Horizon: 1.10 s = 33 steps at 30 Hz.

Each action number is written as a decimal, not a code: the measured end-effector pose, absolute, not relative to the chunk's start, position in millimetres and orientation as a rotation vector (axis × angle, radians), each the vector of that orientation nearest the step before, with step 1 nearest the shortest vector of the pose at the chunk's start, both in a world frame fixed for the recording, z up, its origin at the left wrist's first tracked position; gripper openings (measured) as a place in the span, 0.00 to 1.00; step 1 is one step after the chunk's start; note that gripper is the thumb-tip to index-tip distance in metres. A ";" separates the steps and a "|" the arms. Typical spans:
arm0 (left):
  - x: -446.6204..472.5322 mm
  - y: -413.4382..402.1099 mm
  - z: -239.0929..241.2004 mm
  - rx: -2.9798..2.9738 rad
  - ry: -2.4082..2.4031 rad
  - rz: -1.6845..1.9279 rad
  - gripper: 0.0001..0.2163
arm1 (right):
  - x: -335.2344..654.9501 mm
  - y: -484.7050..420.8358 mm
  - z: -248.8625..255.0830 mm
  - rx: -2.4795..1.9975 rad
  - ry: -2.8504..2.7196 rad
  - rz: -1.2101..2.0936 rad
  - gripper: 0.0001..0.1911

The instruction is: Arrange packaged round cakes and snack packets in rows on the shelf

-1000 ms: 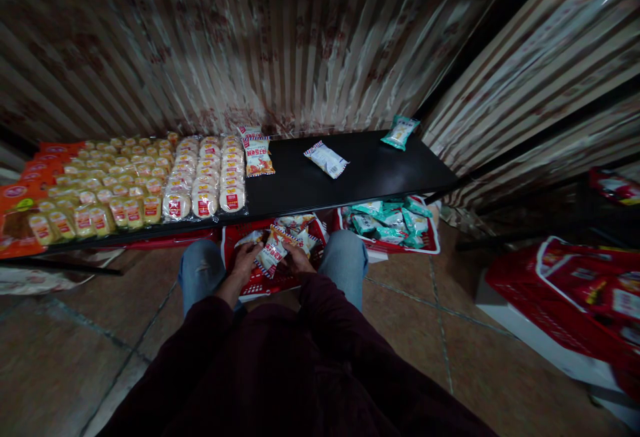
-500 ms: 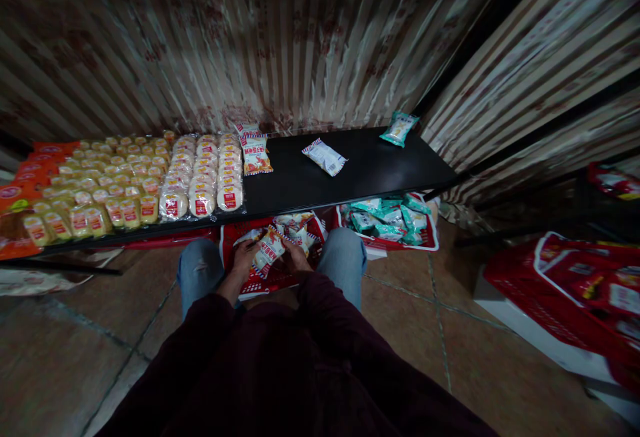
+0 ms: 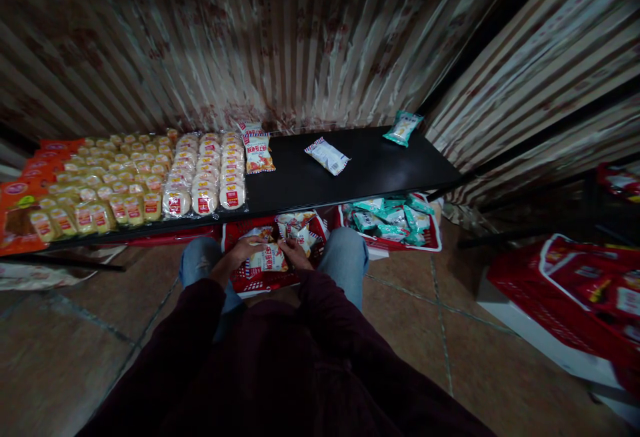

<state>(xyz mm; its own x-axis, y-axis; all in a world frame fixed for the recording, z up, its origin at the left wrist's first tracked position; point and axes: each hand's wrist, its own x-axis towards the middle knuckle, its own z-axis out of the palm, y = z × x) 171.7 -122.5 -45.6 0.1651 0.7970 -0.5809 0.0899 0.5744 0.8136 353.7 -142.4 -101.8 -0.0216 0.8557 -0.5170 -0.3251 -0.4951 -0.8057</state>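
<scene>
Between my knees, a white, red and orange snack packet (image 3: pixel 274 258) is held over a red basket (image 3: pixel 257 281). My left hand (image 3: pixel 243 251) is closed on the packet's left side, its fingers along the upper edge. At the other end my right hand (image 3: pixel 296 254) pinches the packet, partly covering it. More packets of the same look (image 3: pixel 299 223) lie in the basket beyond my hands. Two similar packets (image 3: pixel 259 152) rest on the black shelf (image 3: pixel 295 190), and one white packet (image 3: pixel 329 156) lies back side up to their right.
Rows of round wrapped cakes (image 3: pixel 204 201), yellow wrapped cakes (image 3: pixel 125 207) and orange bags (image 3: pixel 25 207) fill the shelf's left. A green packet (image 3: pixel 403 128) lies at its right end. Below stands a basket of green packets (image 3: pixel 395 220); a red container (image 3: pixel 565 303) is at far right.
The packet in my hands has turned from a slant to nearly level and sits slightly lower. My left hand has shifted over its upper edge.
</scene>
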 end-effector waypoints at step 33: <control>172.3 -131.6 -1.4 0.678 1.047 0.834 0.15 | 376.0 -162.5 -53.8 -1.127 -0.300 1.738 0.14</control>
<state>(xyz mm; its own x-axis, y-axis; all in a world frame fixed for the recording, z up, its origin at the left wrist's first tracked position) 172.3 -131.6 -1.4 0.2599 0.8477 -0.4624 -0.2610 0.5227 0.8116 376.0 -162.5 -53.8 -0.0643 0.8354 -0.5459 -0.6044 -0.4679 -0.6448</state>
